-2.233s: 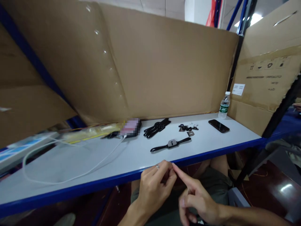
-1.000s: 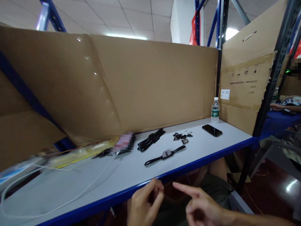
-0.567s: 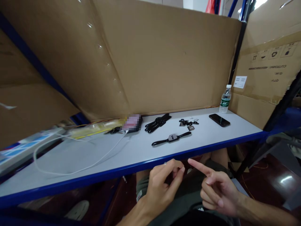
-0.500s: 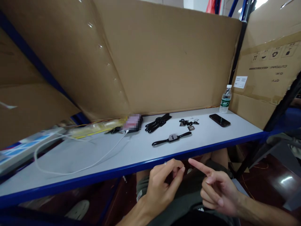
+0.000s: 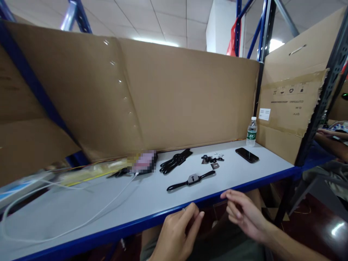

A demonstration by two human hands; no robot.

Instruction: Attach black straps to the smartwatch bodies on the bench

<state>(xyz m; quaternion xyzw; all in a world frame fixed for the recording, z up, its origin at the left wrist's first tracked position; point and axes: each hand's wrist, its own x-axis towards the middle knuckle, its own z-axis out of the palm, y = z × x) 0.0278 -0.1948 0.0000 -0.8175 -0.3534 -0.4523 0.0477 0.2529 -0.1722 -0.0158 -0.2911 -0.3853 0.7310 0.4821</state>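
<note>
In front of the bench edge, my left hand (image 5: 178,232) is loosely closed, fingers curled and thumb tip near the index finger, with nothing visible in it. Across a gap, my right hand (image 5: 243,214) holds nothing, its index finger reaching forward and its other fingers loosely bent. Nearest to both hands lies a spokeshave (image 5: 191,180) with black handles and a grey blade at its middle. Behind it are stacked black spokeshave bodies (image 5: 176,161). Small dark metal parts (image 5: 208,159), a loose grey blade (image 5: 214,165) and small silver screws (image 5: 219,155) lie to the right.
On the grey bench (image 5: 114,214) a phone (image 5: 247,154) and a water bottle (image 5: 251,132) stand at the right. A white cable (image 5: 108,203) loops across the left to a blurred pink item (image 5: 143,162). Cardboard (image 5: 190,98) walls the back; a person's arm (image 5: 333,145) shows far right.
The camera has tilted up, showing more ceiling. My right hand has turned, its extended index finger drawing nearer the other fingers. The hands are farther apart. The bench items have not been moved.
</note>
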